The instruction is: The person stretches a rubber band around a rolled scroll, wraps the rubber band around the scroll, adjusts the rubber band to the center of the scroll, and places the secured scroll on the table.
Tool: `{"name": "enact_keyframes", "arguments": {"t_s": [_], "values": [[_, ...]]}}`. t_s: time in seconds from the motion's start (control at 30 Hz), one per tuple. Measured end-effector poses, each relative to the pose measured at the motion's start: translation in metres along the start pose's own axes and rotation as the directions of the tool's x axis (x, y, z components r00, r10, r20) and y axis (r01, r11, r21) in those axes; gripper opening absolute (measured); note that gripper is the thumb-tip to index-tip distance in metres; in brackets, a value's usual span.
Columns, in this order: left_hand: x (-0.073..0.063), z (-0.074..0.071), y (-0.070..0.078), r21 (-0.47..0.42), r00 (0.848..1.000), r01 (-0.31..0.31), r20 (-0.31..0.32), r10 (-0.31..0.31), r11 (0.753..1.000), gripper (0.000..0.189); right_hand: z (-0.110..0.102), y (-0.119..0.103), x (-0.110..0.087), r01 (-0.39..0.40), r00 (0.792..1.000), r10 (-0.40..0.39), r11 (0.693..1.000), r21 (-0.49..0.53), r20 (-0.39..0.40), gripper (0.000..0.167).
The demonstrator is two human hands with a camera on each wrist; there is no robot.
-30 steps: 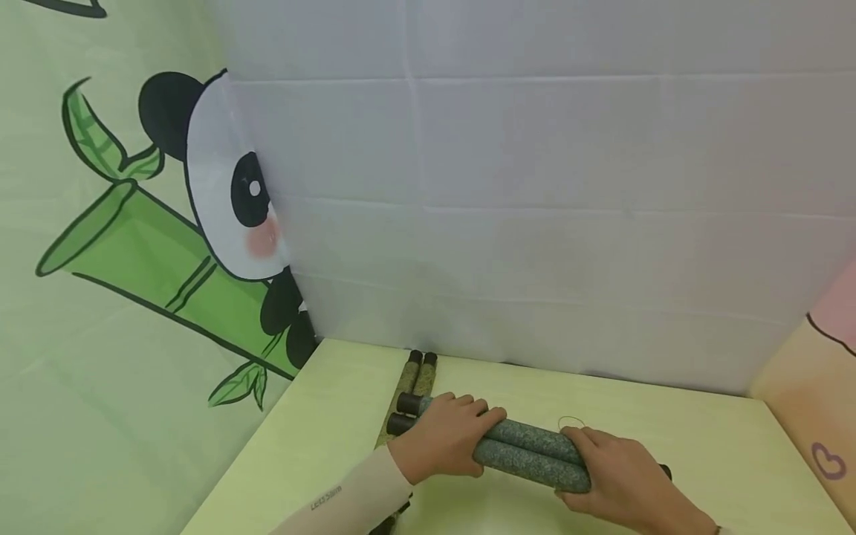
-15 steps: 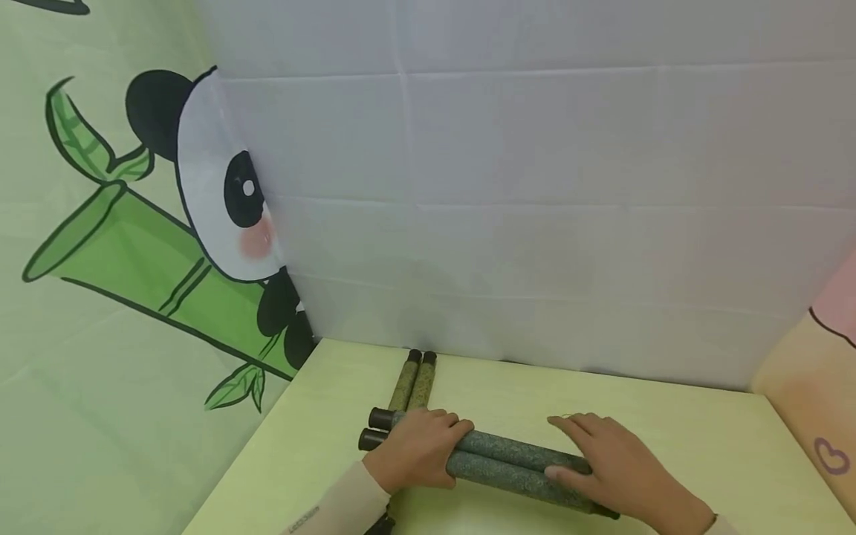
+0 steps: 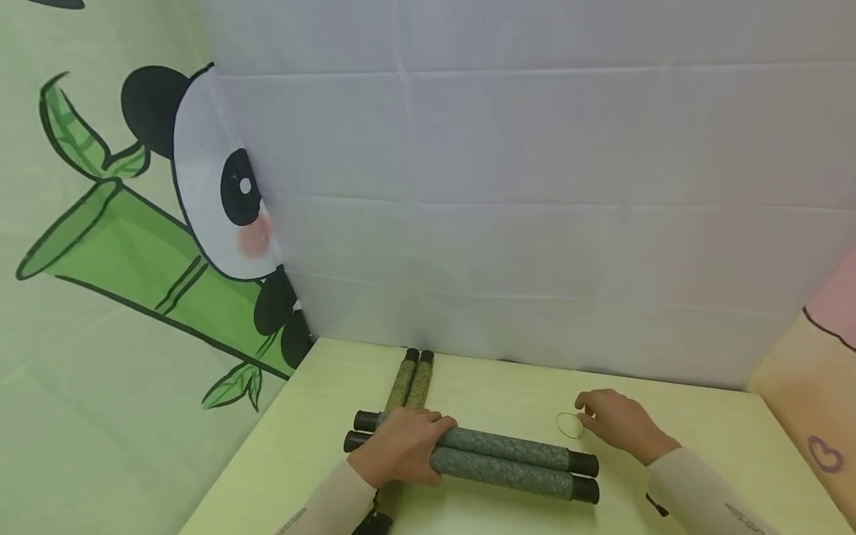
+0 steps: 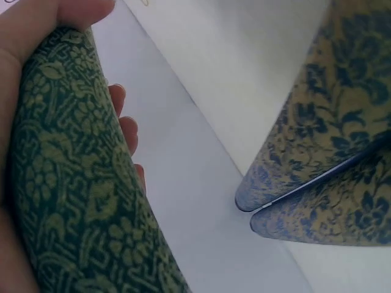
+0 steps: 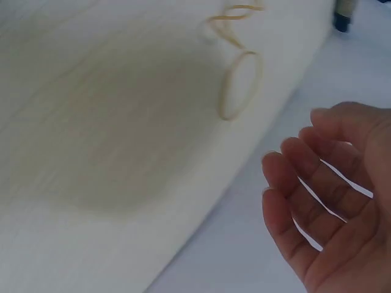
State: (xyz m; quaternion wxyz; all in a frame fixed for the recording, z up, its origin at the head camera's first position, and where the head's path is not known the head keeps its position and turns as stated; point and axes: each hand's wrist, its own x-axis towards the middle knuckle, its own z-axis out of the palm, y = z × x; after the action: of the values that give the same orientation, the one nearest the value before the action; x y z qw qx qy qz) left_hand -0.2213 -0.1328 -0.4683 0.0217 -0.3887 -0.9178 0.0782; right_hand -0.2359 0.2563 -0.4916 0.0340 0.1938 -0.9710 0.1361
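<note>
My left hand (image 3: pixel 404 446) grips a pair of green patterned scrolls (image 3: pixel 504 446) with dark end caps, close to their left end. In the left wrist view, one green scroll (image 4: pixel 79 159) with a floral pattern lies between thumb and fingers. Two yellowish patterned scrolls (image 3: pixel 401 383) lie side by side beneath the green pair, crossing it. To the right, my right hand (image 3: pixel 622 423) hovers beside a thin rubber band (image 3: pixel 568 437). The right wrist view shows that hand (image 5: pixel 342 195) holding nothing, fingers loosely bent, with yellow rubber bands (image 5: pixel 226 91) on the table apart from it.
The pale table (image 3: pixel 682 416) meets a white fabric backdrop (image 3: pixel 535 245) at its far edge. A panda-and-bamboo printed sheet (image 3: pixel 134 297) hangs at the left. Another printed sheet (image 3: pixel 802 379) stands on the right.
My right hand has let go of the green scrolls and moved away to the rubber band, baring their right end caps. My left hand has shifted slightly left with the scrolls.
</note>
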Motion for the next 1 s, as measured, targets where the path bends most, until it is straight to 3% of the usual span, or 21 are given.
{"name": "enact_keyframes", "arguments": {"t_s": [0.13,0.33,0.53,0.7,0.83,1.0], "values": [[-0.003,0.002,-0.003,-0.038,1.0,0.015,-0.01,-0.015,0.999,0.078,0.016,0.008,0.013,-0.029,0.998,0.028,0.999,0.024,0.053,0.014],[-0.001,0.002,-0.005,-0.041,1.0,0.015,-0.012,-0.015,0.999,0.079,0.025,0.013,0.021,-0.089,0.988,0.083,0.995,0.04,0.128,0.005],[0.001,0.002,-0.007,-0.038,1.0,0.014,-0.001,-0.014,0.999,0.08,0.035,0.016,0.026,-0.094,0.99,0.087,0.994,0.059,0.109,0.021],[0.003,0.002,-0.009,-0.041,1.0,0.016,0.018,-0.015,0.999,0.081,0.04,0.02,0.026,-0.136,0.982,0.12,0.985,0.102,0.146,0.029],[0.003,-0.001,-0.009,-0.06,0.999,0.024,0.036,-0.022,0.998,0.081,0.038,0.025,0.024,-0.167,0.977,0.131,0.96,0.225,0.165,0.027],[0.001,-0.003,-0.009,-0.09,0.999,0.021,0.032,-0.018,0.996,0.08,0.03,0.028,0.02,-0.193,0.981,0.17,0.9,0.391,0.094,0.014]]}}
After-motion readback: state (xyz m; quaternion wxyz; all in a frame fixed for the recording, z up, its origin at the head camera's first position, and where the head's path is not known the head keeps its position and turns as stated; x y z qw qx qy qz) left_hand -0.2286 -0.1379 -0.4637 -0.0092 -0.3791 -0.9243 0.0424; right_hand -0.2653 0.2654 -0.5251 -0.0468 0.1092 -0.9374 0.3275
